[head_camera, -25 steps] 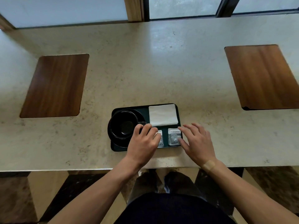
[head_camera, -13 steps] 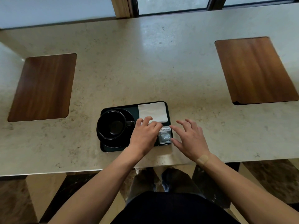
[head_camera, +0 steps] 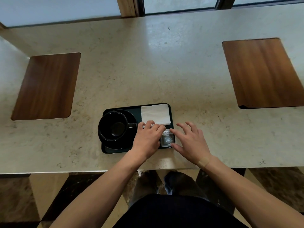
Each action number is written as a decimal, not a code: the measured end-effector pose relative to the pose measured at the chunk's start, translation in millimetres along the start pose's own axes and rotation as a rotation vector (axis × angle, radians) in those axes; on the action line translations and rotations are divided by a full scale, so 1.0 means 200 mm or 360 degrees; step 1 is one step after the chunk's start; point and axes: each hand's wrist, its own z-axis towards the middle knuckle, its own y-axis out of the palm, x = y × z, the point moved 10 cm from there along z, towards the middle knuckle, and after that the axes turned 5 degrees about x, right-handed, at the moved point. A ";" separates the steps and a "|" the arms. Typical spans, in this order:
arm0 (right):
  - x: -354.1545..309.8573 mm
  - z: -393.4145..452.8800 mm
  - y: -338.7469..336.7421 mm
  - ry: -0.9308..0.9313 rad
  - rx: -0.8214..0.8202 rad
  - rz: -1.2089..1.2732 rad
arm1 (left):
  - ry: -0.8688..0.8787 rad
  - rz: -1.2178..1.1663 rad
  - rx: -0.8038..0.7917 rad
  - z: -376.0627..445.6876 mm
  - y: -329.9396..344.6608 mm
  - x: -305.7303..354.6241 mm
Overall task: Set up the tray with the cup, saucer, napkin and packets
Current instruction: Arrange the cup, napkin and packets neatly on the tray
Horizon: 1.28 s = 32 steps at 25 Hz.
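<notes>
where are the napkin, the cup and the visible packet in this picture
napkin [head_camera: 155, 114]: head view, middle of the white folded sheet.
cup [head_camera: 113, 125]: head view, inside the black bowl.
packet [head_camera: 167, 139]: head view, on its printed grey face, between the two hands.

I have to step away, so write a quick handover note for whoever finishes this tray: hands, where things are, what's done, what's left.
Left hand: fingers curled, resting over the near middle of the tray, at the napkin's near edge; it hides whatever lies beneath, so a grip cannot be confirmed.
Right hand: open, fingers spread, fingertips at the right edge of the visible packet.
Cup sits on the saucer at the tray's left. Napkin lies flat in the far right corner, packet in the near right corner.
Done: cup, saucer, napkin, one packet placed.
Left: check under the left hand for a second packet, straighten the packets, take hands away.
</notes>
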 end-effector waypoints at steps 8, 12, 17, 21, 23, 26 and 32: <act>-0.02 0.02 0.01 0.0015 -0.0055 0.0025 | 0.0054 0.0059 -0.0008 -0.01 -0.02 0.01; -0.02 0.02 0.01 0.0023 -0.0074 0.0029 | 0.0016 0.0032 -0.0027 0.00 0.00 0.01; -0.02 0.03 0.02 0.0041 -0.0077 0.0039 | -0.0033 -0.0037 -0.0067 0.00 0.02 0.01; -0.02 0.02 0.03 0.0037 -0.0091 0.0023 | -0.0022 -0.0012 -0.0097 0.00 0.02 0.00; -0.02 0.02 0.03 0.0037 -0.0090 0.0024 | -0.0015 -0.0011 -0.0117 0.00 0.03 -0.01; -0.02 0.03 0.02 0.0043 -0.0092 0.0026 | -0.0062 -0.0108 -0.0090 0.00 0.01 -0.04; -0.03 0.02 0.03 0.0066 -0.0089 0.0026 | -0.0093 -0.0187 -0.0026 0.01 -0.01 -0.04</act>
